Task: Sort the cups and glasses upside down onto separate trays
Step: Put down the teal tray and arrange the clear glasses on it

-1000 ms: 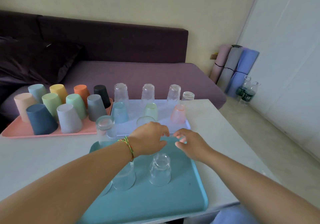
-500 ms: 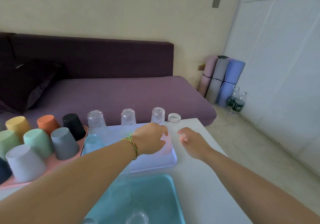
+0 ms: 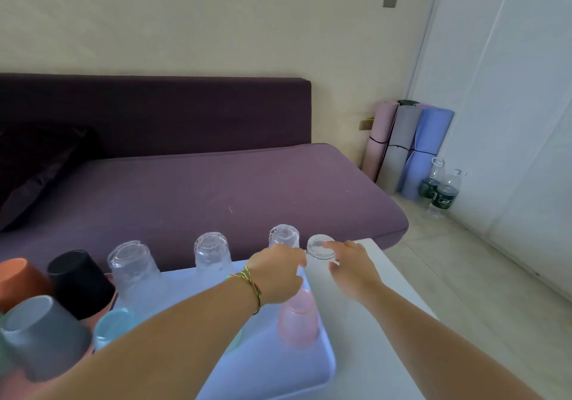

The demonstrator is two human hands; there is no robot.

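A small clear glass (image 3: 321,247) stands on the counter (image 3: 371,291) at its far edge, just beside the lavender tray's (image 3: 309,365) far right corner. The right grip (image 3: 351,265) is wide, with fingertips at the glass's top and not closed round it. The left grip (image 3: 277,276) curls before an inverted tumbler (image 3: 283,236); I cannot tell if it holds anything. The small glass is likely light, rigid, slick and breakable, so take its wall with thumb opposite fingers.

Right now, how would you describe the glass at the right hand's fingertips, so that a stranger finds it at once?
On the white table before the purple sofa lies a lilac tray. Its back row holds three clear glasses; a fourth glass stands right of them, by the right hand. It alone stands off the tray and looks shorter.
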